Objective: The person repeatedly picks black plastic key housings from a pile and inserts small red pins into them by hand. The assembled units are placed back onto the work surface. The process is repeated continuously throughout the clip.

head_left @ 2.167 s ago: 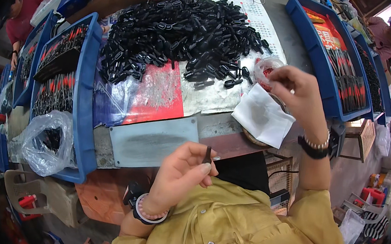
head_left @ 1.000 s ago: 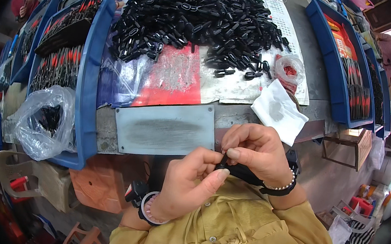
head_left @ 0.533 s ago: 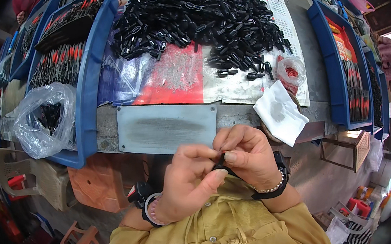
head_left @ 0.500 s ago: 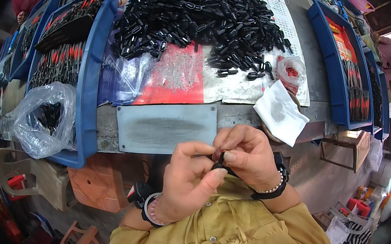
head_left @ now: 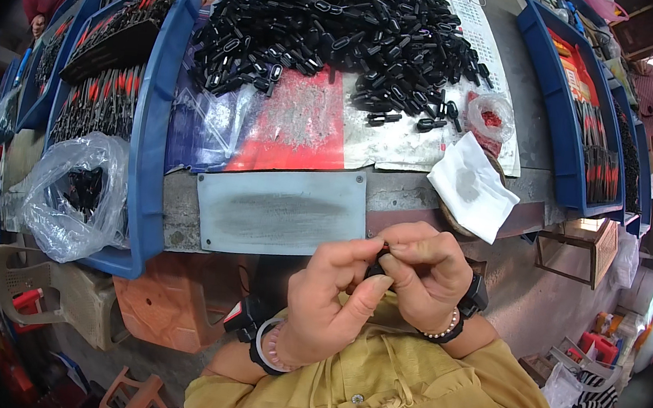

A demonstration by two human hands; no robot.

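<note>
In front of my chest, both hands are closed around a small black plastic piece, mostly hidden by the fingers. My left hand pinches it between thumb and fingers. Thumb and forefinger of my right hand press together at its upper end, fingertips touching those of the left. Beyond them on the table lies a large heap of glossy black pieces, many with an oval slot. A grey metal plate is fixed at the table's near edge, left of my hands.
A blue tray of black-and-orange parts stands at left, with an open plastic bag at its near end. Right of the heap are a bag of red bits and a white cloth. Another blue tray stands farther right.
Both hands have shifted slightly right and lower, still together. The right fingers have closed into a tighter pinch, and the black piece is more hidden.
</note>
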